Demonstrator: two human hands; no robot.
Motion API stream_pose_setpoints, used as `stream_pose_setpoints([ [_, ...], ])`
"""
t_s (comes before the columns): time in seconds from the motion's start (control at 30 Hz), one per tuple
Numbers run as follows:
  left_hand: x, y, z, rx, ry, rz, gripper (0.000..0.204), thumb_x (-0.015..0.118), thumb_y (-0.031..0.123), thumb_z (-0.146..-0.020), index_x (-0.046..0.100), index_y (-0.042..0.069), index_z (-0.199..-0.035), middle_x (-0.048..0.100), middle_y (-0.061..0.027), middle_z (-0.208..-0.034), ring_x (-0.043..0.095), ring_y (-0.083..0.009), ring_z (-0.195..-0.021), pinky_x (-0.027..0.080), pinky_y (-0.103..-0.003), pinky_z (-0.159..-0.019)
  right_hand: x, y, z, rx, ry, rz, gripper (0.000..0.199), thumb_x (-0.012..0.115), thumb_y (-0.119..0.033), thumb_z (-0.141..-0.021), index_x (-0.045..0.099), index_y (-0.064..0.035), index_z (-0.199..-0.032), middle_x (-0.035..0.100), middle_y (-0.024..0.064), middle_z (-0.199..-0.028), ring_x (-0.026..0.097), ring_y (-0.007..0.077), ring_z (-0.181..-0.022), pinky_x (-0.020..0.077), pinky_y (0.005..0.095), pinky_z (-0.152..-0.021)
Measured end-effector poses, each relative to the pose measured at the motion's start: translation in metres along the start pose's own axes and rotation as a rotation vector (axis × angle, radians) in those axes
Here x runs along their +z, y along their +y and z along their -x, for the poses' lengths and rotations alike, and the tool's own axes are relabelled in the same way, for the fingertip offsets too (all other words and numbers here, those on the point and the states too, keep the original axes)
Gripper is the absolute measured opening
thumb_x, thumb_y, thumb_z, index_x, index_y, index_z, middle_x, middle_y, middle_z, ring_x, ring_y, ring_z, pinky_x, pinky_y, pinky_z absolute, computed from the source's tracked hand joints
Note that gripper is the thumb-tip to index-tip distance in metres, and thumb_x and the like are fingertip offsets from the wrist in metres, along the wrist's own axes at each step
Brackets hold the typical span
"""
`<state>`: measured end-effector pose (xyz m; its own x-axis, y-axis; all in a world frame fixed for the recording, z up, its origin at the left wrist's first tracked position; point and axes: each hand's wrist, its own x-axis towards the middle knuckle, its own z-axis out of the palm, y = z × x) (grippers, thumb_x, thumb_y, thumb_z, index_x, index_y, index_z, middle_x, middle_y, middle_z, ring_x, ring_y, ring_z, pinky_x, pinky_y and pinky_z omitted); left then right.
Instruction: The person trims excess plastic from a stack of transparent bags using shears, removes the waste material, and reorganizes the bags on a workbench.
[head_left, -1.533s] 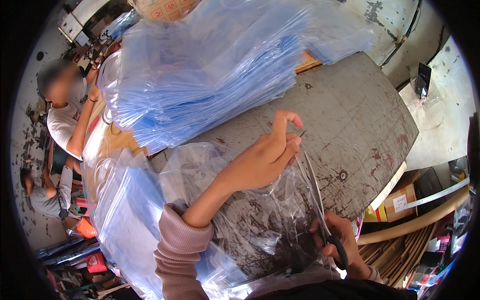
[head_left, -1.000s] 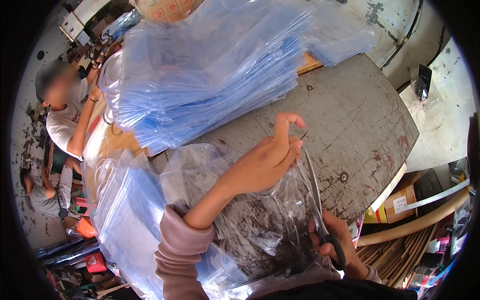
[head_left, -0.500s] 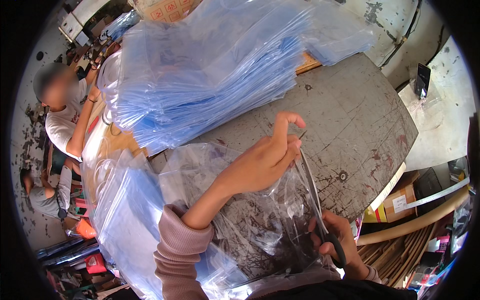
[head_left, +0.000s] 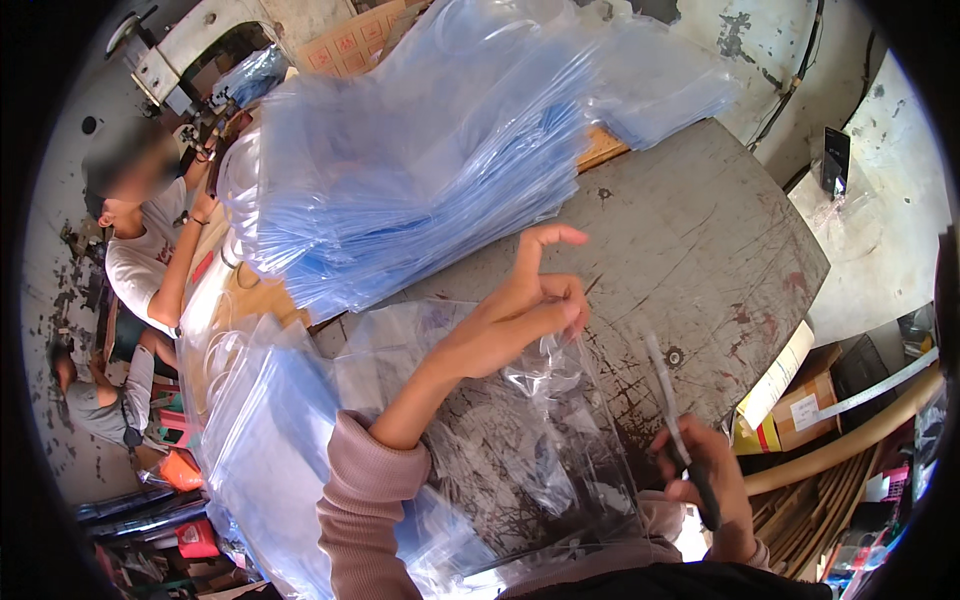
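Observation:
My left hand (head_left: 515,315) is over the middle of the worktable, index finger raised and bent. Its thumb and other fingers pinch the top edge of a clear plastic bag (head_left: 545,415), which hangs down toward me over the tabletop. My right hand (head_left: 722,478), at the lower right, grips black-handled scissors (head_left: 666,392) whose blades point up and away from me. The blades are a little blurred and stand apart from the bag's right edge. Beside my left forearm lies a pile of clear bluish plastic bags (head_left: 275,410).
A tall stack of bluish plastic bags (head_left: 400,215) covers the far left of the scratched grey table (head_left: 700,230). A phone (head_left: 836,160) stands on a pale surface at right. Cardboard boxes (head_left: 803,405) sit below the right edge. Two people (head_left: 145,260) are at the left.
The scissors have moved right and down, away from the bag's edge and my left fingers. My left hand has shifted slightly left, still pinching the bag.

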<state>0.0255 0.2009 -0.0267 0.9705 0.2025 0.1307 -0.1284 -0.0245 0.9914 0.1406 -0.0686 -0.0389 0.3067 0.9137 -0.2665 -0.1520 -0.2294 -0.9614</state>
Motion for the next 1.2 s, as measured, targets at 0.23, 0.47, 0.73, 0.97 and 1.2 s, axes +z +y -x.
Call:
stream_pose_setpoints([
  [0.23, -0.012, 0.037, 0.008, 0.207, -0.256, -0.933, 0.017, 0.072, 0.016, -0.072, 0.064, 0.013, -0.086, 0.060, 0.0026, -0.094, 0.048, -0.0218, -0.104, 0.032, -0.038, -0.094, -0.020, 0.011, -0.027, -0.300, 0.619, 1.123, 0.057, 0.075, -0.015, -0.062, 0.049, -0.0008, -0.110, 0.051, 0.0168, -0.096, 0.050, 0.0331, -0.087, 0.0432, 0.0402, -0.074],
  [0.47, -0.006, 0.047, 0.020, 0.264, -0.224, -0.920, 0.012, 0.071, 0.013, -0.072, 0.064, 0.015, -0.082, 0.056, 0.0043, -0.096, 0.047, -0.0201, -0.101, 0.031, -0.038, -0.092, -0.010, 0.013, -0.037, -0.278, 0.511, 1.145, 0.060, 0.068, -0.012, -0.067, 0.041, 0.0002, -0.119, 0.045, 0.0215, -0.098, 0.041, 0.0376, -0.095, 0.0367, 0.0450, -0.083],
  [0.73, 0.000, 0.031, 0.029, 0.269, -0.129, -0.687, 0.012, 0.068, 0.012, -0.075, 0.061, 0.012, -0.084, 0.051, -0.0003, -0.091, 0.047, -0.0202, -0.096, 0.036, -0.036, -0.086, -0.002, -0.001, -0.036, -0.279, 0.397, 1.366, 0.050, 0.065, -0.011, -0.073, 0.044, 0.0013, -0.116, 0.045, 0.0216, -0.095, 0.043, 0.0369, -0.092, 0.0406, 0.0440, -0.077],
  [0.97, 0.001, 0.017, 0.031, 0.213, -0.176, -0.473, 0.013, 0.067, 0.009, -0.076, 0.059, 0.011, -0.086, 0.050, -0.0022, -0.095, 0.048, -0.0213, -0.099, 0.037, -0.036, -0.086, 0.010, -0.037, -0.052, -0.472, 0.229, 1.329, 0.043, 0.071, -0.016, -0.071, 0.052, -0.0029, -0.107, 0.052, 0.0149, -0.100, 0.053, 0.0328, -0.089, 0.0465, 0.0395, -0.068],
  [1.2, 0.006, 0.004, 0.028, 0.192, -0.142, -0.382, 0.018, 0.067, 0.004, -0.076, 0.059, 0.010, -0.090, 0.049, -0.0048, -0.102, 0.046, -0.0256, -0.111, 0.041, -0.037, -0.086, 0.016, -0.033, -0.093, -1.489, -0.118, 1.071, 0.018, 0.070, -0.009, -0.068, 0.063, -0.0097, -0.084, 0.058, 0.0076, -0.098, 0.058, 0.0207, -0.087, 0.0488, 0.0290, -0.068],
])
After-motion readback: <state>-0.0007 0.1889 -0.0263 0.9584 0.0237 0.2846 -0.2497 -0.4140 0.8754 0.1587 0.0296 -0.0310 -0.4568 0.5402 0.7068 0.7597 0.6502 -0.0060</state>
